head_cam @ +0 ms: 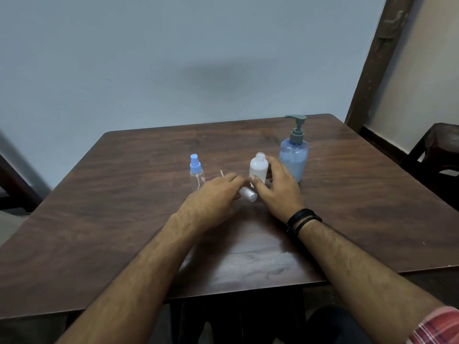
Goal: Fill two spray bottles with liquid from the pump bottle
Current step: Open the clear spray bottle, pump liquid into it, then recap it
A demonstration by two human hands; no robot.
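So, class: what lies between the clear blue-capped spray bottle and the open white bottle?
In the head view, the left hand holding the removed white spray cap lies between them.

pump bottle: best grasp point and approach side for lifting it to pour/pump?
Grip the pump bottle around its wide blue body, below the grey collar, coming from its right: the right hand and the open white spray bottle crowd its left. It stands upright; the nozzle overhangs leftward.
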